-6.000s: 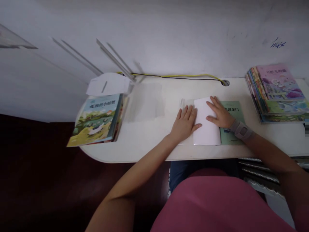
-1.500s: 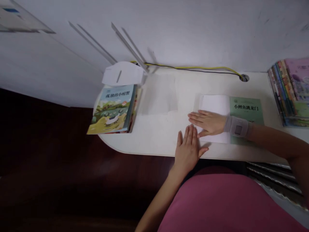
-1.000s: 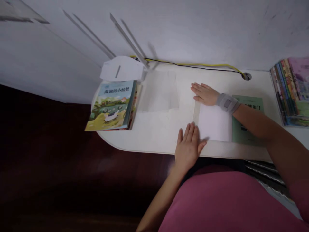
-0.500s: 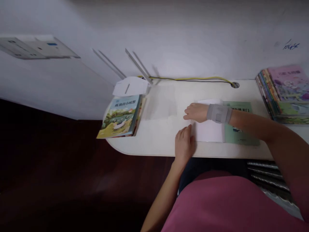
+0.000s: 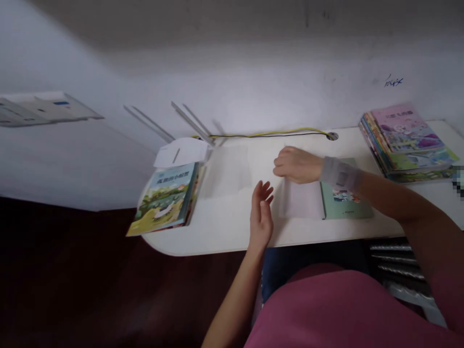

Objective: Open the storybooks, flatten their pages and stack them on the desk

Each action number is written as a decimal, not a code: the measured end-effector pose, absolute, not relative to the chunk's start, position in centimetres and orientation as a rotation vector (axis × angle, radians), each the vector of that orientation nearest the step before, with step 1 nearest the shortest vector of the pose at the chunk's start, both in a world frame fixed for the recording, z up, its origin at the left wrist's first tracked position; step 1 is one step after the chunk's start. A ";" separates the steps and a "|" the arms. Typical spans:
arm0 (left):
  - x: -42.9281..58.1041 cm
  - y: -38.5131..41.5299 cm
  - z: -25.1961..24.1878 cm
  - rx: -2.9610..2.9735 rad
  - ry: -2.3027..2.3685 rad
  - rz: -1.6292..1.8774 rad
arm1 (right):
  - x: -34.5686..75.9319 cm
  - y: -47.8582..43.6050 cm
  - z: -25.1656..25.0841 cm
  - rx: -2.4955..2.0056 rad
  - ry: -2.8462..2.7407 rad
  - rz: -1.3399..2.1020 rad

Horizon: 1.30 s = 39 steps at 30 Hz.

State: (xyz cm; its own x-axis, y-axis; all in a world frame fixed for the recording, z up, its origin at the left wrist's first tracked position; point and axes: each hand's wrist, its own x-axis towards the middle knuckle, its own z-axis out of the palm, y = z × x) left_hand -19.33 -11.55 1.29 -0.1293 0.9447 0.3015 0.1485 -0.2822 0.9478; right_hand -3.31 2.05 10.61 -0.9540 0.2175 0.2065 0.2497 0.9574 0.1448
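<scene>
My right hand (image 5: 297, 165), at the upper left of the green book (image 5: 346, 205), is curled with its fingertips hidden, so I cannot tell whether they pinch anything. The grey band (image 5: 340, 174) on that wrist covers much of the book's upper cover, and my hand hides the top of the white leaf (image 5: 302, 200) adjoining the book's left edge. My left hand (image 5: 261, 217), left of the book and leaf, has its thumb and fingers apart around nothing.

I count one green book, one clear sheet (image 5: 226, 174) well to its left, and two piles: the left pile (image 5: 163, 198) farther left, the right pile (image 5: 409, 137) to its upper right. I cannot count the books in either.

Beneath the green book is a white tabletop (image 5: 217, 232); beyond it, one yellow cable (image 5: 268, 132) and one black cable (image 5: 261, 136) run along the marked, pale wall (image 5: 271, 96) to a hole (image 5: 332, 136).
</scene>
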 end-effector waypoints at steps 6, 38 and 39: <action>-13.6 -8.1 4.5 1.912 0.822 1.009 | 6.6 -0.3 11.0 -0.682 -2.395 0.069; -1.7 -5.5 1.3 2.649 1.196 0.166 | 15.3 2.7 -0.2 -1.870 -2.276 0.176; -1.6 -5.5 1.3 2.640 1.203 0.184 | 15.2 2.6 -0.2 -1.877 -2.250 0.162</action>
State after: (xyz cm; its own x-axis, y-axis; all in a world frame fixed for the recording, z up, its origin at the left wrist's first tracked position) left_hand -1.63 -5.51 1.32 0.6541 0.7562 0.0171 0.7269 -0.6347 0.2623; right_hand 15.20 2.57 -0.21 -0.1693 0.9817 0.0877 0.9591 0.1846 -0.2148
